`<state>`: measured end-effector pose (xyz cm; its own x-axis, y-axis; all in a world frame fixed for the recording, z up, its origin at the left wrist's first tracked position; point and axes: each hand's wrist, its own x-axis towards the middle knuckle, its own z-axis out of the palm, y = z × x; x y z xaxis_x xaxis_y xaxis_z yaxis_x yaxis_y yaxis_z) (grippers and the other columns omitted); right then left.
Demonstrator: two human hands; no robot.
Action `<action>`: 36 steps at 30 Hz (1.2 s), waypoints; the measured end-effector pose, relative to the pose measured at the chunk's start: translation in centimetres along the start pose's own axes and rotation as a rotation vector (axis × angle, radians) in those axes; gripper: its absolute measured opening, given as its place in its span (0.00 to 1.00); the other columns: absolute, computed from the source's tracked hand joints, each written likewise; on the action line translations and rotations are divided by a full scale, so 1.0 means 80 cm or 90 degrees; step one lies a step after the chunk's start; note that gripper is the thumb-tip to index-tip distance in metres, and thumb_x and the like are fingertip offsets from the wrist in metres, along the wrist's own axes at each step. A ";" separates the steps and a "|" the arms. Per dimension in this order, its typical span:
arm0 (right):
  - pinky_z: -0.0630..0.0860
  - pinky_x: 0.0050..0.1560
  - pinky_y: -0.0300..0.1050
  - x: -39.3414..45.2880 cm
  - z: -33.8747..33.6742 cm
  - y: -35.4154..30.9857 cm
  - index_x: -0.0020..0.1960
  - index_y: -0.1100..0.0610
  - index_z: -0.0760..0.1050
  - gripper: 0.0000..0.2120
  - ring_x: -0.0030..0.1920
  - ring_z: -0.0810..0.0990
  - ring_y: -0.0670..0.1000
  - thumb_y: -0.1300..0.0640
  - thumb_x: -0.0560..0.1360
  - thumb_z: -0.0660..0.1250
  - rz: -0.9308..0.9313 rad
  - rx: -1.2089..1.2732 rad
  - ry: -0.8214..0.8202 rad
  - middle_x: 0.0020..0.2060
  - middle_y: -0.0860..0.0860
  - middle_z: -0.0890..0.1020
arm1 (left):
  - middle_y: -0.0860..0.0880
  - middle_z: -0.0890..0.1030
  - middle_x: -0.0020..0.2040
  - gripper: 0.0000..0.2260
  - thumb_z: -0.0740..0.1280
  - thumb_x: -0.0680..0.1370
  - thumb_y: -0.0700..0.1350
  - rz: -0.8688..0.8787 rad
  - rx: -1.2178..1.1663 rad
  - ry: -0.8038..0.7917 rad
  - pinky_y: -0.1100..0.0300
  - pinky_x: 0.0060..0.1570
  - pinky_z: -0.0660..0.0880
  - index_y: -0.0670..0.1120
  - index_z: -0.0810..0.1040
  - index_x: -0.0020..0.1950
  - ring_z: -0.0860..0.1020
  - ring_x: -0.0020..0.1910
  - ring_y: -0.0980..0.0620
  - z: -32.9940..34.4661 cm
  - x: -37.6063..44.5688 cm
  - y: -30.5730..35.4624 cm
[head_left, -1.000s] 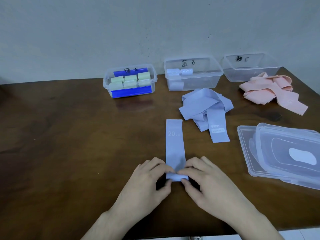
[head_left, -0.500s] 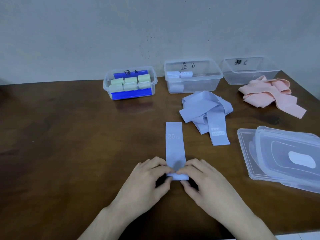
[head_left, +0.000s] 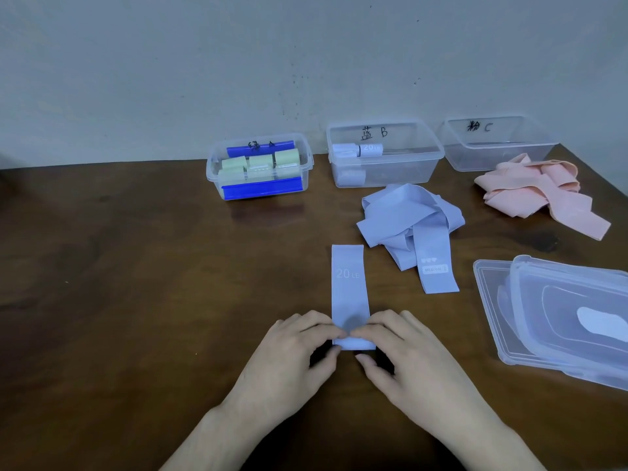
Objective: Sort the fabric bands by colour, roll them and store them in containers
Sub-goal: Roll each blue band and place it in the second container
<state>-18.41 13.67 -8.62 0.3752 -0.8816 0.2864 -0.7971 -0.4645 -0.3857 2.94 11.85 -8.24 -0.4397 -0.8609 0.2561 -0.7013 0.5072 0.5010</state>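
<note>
Lilac band flat on table, lengthwise away from body, "20 LB" print near far end. Near end turned into a small roll, only first turns made. Left hand and right hand meeting on roll: fingertips on top, thumbs at near edge, pinching fabric from both sides. Most of band length unrolled.

Right of hands: two clear lids, stacked askew, off their boxes.

Mid-table, just past band's far end and to its right: heap of lilac bands, loose, tangled, one printed "MEDIUM". Count unclear; several. None rolled.

Far right: heap of pink bands, loose, untouched by hands, touching or just in front of box C.

Back row along wall, left to right:
- box A: green rolls packed in, blue clips or bars front and back. No loose green on table, so judged finished.
- box B: a few lilac rolls at left side, rest of box free.
- box C: nothing visible inside.

Progress, as judged: sorting by colour done. Green stage complete. Lilac stage partway: few stored, one in hand, heap left. Pink stage not begun. Lids not yet fitted on B and C.
</note>
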 end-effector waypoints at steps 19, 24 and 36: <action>0.77 0.47 0.40 0.017 -0.005 0.016 0.60 0.49 0.79 0.14 0.48 0.73 0.45 0.48 0.76 0.65 0.001 0.017 -0.014 0.53 0.41 0.75 | 0.61 0.79 0.52 0.12 0.62 0.77 0.53 0.019 0.076 -0.005 0.65 0.43 0.71 0.55 0.82 0.57 0.74 0.42 0.61 -0.003 0.018 -0.002; 0.76 0.46 0.39 0.022 -0.001 0.022 0.57 0.49 0.80 0.14 0.46 0.73 0.43 0.55 0.73 0.74 0.003 0.018 0.001 0.52 0.41 0.77 | 0.60 0.78 0.52 0.11 0.65 0.77 0.53 0.005 0.081 -0.030 0.64 0.45 0.73 0.54 0.80 0.58 0.75 0.43 0.60 -0.003 0.025 -0.005; 0.76 0.45 0.37 -0.012 -0.018 0.000 0.58 0.45 0.79 0.14 0.47 0.72 0.42 0.45 0.77 0.60 -0.004 0.015 -0.063 0.50 0.36 0.75 | 0.62 0.73 0.52 0.13 0.63 0.77 0.56 0.006 0.015 -0.052 0.66 0.47 0.71 0.55 0.82 0.56 0.71 0.45 0.64 -0.010 -0.008 0.016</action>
<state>-19.41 14.61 -7.64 0.4257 -0.8821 0.2018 -0.7837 -0.4709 -0.4050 2.77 13.02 -7.09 -0.4902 -0.8500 0.1927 -0.7093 0.5176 0.4785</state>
